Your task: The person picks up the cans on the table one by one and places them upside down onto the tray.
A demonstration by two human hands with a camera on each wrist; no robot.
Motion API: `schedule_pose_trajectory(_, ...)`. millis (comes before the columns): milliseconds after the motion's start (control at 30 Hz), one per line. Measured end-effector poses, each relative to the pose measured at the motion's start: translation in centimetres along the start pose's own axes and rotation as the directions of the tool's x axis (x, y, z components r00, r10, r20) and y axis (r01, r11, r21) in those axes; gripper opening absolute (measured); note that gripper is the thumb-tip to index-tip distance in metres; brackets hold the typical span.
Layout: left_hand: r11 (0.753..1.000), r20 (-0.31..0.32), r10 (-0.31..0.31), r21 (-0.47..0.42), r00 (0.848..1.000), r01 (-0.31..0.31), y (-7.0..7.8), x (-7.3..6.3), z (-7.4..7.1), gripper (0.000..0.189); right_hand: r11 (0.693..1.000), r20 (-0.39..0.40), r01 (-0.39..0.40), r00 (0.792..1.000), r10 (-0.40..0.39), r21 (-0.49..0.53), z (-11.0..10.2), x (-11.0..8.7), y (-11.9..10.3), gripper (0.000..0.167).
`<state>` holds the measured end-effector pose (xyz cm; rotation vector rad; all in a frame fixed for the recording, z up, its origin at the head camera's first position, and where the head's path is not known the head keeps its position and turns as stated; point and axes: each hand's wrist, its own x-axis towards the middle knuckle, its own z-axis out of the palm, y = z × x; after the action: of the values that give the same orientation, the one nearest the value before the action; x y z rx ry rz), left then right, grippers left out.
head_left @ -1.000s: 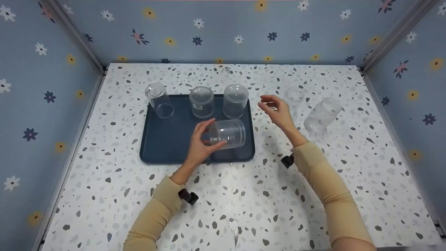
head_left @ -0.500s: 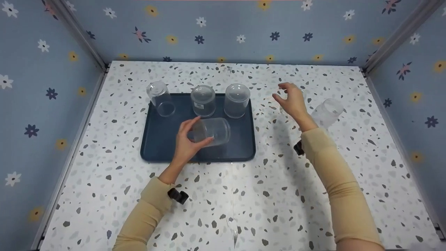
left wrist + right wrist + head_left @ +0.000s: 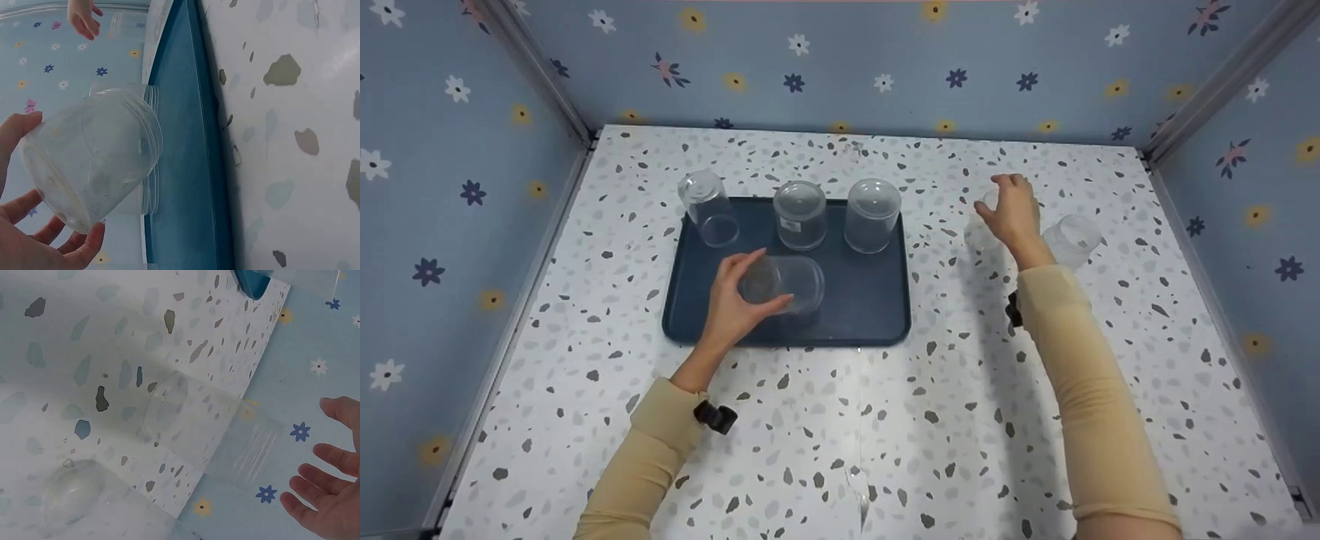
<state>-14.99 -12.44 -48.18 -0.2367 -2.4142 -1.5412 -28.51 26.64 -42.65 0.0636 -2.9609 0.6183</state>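
Fingers and thumb of my left hand (image 3: 727,304) grip a clear plastic jar (image 3: 802,283) around its base end, low over the dark blue tray (image 3: 862,319). In the left wrist view the jar (image 3: 95,152) is tilted, its threaded mouth towards the tray. My right hand (image 3: 1014,214) is right of the tray, fingers spread and slightly bent, just above another clear jar (image 3: 981,238). In the right wrist view that jar (image 3: 202,430) stands upright, threaded mouth towards my fingertips, a gap between them.
Three clear jars stand mouth down along the tray's back edge: a left one (image 3: 709,210), a labelled middle one (image 3: 801,217) and a right one (image 3: 873,217). Another clear jar (image 3: 1074,238) stands beside my right forearm. A flowered wall (image 3: 840,60) rises behind the speckled table (image 3: 780,465).
My left hand has carried its jar leftward over the tray. My right hand has moved right and away from me, from beside the tray to above the standing jar.
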Motion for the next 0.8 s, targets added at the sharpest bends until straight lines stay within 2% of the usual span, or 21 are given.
schedule_pose_trajectory(333, 0.990, 0.084, -0.043, 0.138, 0.996, 0.031, 0.1, 0.6, -2.4, 0.072, 0.995, 0.109, -0.083, 0.990, 0.088, -0.049, 0.4, 0.8, 1.5, 0.064)
schedule_pose_trajectory(600, 0.975, 0.118, -0.063, 0.218, 0.991, 0.036, -0.2, 0.7, -4.1, 0.073, 0.987, 0.225, -0.148, 0.961, 0.159, -0.065, 0.3, 1.1, 1.3, 0.074)
schedule_pose_trajectory(800, 0.955, 0.159, -0.125, 0.287, 0.979, 0.075, -0.7, 0.6, -5.6, 0.075, 0.982, 0.238, -0.173, 0.953, 0.185, -0.071, 0.5, 1.4, 1.2, 0.071)
